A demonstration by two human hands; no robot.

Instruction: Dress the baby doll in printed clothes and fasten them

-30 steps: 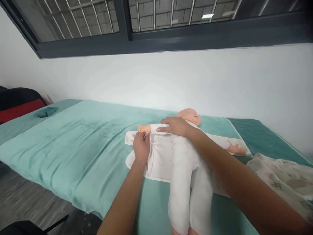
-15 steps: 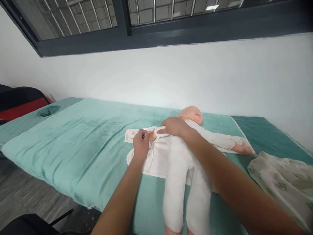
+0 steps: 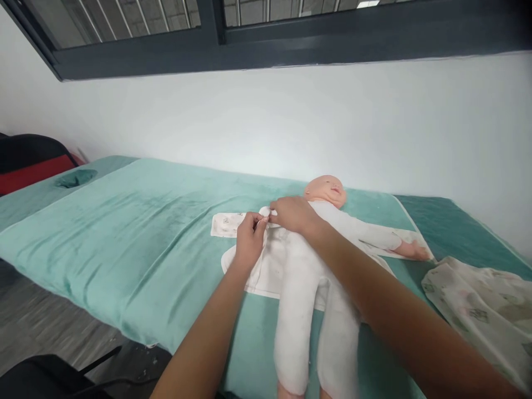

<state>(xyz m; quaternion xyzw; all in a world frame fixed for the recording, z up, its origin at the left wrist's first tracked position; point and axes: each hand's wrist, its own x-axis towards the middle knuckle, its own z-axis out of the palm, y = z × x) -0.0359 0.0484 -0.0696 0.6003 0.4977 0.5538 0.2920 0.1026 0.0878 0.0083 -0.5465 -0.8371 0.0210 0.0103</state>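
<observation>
A baby doll (image 3: 296,310) with a white cloth body lies on its back, over a spread-out white baby shirt (image 3: 266,277) with a small print. My left hand (image 3: 250,239) pinches white cloth (image 3: 265,211) around the end of the doll's arm on the left. My right hand (image 3: 293,213) is closed on the same arm, higher up, its fingertips close to those of my left. The shirt's left sleeve (image 3: 226,225) stretches out flat beyond my left hand. On the other side, the doll's bare hand (image 3: 411,250) rests on the opposite sleeve. The doll's hand between my hands is hidden.
A green sheet (image 3: 158,221) covers the padded table, which has a hole (image 3: 76,178) at its left end. Printed cloth (image 3: 477,310) lies bunched at the right. A black and red chair (image 3: 37,160) stands far left, and a wall with a window runs behind.
My left hand has moved right and slightly up, towards my right hand. White cloth now covers the doll's hand that showed between them. The camera view has tilted slightly down.
</observation>
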